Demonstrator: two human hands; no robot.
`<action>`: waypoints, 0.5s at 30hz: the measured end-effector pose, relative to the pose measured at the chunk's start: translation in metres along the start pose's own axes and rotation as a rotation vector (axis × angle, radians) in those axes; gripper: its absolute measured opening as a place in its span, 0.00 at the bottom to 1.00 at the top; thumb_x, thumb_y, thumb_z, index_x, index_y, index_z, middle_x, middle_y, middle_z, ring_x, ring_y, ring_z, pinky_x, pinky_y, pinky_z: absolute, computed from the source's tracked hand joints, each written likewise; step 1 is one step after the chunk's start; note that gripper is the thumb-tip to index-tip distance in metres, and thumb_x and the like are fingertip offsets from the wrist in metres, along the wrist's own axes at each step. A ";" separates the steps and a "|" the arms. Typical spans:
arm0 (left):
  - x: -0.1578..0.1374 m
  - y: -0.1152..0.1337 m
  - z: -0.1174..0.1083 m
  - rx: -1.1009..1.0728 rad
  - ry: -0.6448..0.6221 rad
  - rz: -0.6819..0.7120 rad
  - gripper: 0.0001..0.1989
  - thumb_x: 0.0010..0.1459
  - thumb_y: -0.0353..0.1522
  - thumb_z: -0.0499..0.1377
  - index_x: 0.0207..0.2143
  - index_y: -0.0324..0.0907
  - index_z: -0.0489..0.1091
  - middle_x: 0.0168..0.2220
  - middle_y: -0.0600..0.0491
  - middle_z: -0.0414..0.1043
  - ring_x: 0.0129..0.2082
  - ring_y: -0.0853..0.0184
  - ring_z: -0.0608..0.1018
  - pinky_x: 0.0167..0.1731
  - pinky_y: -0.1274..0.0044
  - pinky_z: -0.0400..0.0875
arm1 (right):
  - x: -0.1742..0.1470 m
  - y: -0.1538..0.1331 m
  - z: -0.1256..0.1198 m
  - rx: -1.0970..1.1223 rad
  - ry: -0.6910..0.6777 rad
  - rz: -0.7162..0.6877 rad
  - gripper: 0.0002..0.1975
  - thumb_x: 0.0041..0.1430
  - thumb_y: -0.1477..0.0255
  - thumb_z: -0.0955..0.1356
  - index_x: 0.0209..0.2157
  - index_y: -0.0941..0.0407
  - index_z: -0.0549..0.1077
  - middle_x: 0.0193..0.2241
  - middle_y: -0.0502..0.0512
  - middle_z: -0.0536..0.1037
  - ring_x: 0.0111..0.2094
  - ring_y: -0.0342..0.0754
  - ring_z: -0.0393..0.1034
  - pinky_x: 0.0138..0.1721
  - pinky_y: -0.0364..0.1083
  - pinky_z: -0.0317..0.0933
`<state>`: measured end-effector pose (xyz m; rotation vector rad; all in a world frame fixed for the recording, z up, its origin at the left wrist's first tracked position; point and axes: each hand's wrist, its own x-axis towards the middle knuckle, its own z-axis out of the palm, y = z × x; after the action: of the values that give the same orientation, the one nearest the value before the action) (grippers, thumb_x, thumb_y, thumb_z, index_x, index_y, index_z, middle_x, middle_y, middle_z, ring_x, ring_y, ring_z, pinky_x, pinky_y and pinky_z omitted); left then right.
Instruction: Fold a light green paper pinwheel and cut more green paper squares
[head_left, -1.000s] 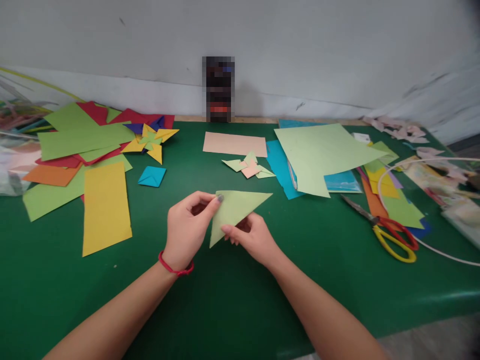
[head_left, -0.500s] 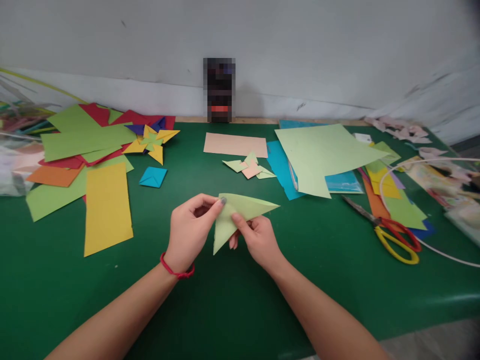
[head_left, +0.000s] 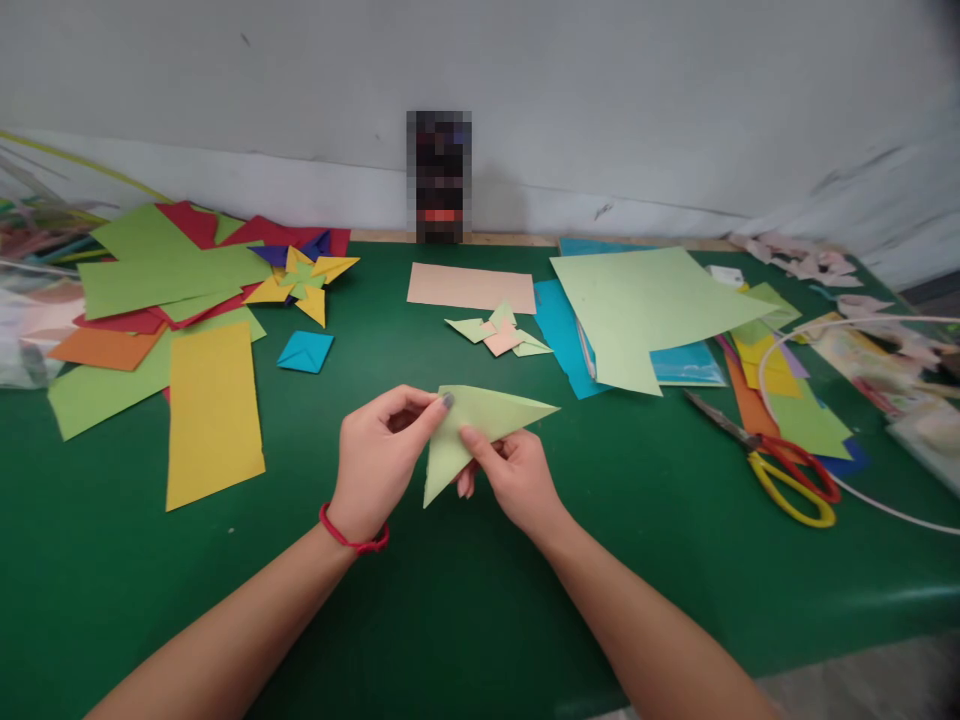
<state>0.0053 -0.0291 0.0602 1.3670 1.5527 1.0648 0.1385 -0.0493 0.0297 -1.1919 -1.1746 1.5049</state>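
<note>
Between my hands is a light green sheet of paper [head_left: 480,415], folded into a triangle with one point to the right and one downward. My left hand [head_left: 382,455] pinches its upper left corner between thumb and fingers. My right hand [head_left: 517,480] grips the lower slanted edge, thumb on top and fingers behind the paper. Just beyond it lies a folded green and pink paper piece [head_left: 500,332]. A pink paper strip [head_left: 471,290] rests behind that piece. To the left is a small folded blue paper square [head_left: 305,352].
Scissors [head_left: 761,450] with red and yellow handles lie at the right. A large pale green sheet [head_left: 652,300] covers blue paper near them. On the left are a yellow sheet [head_left: 214,415], stacked coloured papers [head_left: 172,275] and a yellow paper star [head_left: 319,270]. A blurred-out dark object [head_left: 439,180] stands against the wall.
Hardly anything differs. Both hands keep the same grip on the folded green paper, whose lower tip has shifted very slightly left.
</note>
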 end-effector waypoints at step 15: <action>0.002 -0.004 0.001 0.009 0.037 0.033 0.08 0.50 0.35 0.59 0.23 0.41 0.71 0.21 0.58 0.70 0.21 0.75 0.70 0.19 0.85 0.62 | 0.002 0.001 -0.001 0.069 -0.006 -0.003 0.17 0.56 0.63 0.64 0.20 0.60 0.70 0.13 0.50 0.71 0.15 0.41 0.66 0.20 0.41 0.62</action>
<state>0.0048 -0.0275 0.0559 1.3906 1.5676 1.1100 0.1386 -0.0478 0.0281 -1.1402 -1.1190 1.5353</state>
